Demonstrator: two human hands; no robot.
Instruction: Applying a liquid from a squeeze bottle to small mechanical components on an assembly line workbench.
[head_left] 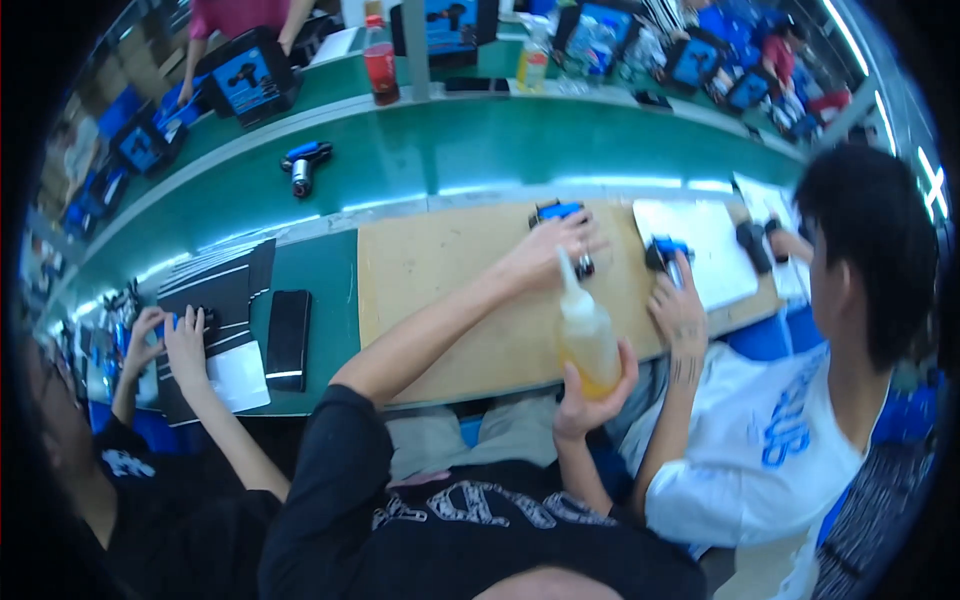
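My left hand [560, 250] reaches across the tan work board [450, 290] and lies over a blue, black and silver massage gun [557, 212], its fingers bent around the middle. The hand is slightly blurred and hides much of the tool; a silver end shows below it. In my right hand [597, 388] a clear squeeze bottle [588, 340] with a pointed nozzle and yellow liquid stands nearly upright, gripped near its base, above the board's near edge.
At right, a co-worker's hand [680, 300] holds another massage gun [668, 252] over white paper [715, 270]. Left are black sheets [215, 285], a black phone-like slab [289, 335] and another co-worker's hands [185, 345]. A massage gun [302, 165] lies on the green belt [400, 150]; bottles stand beyond.
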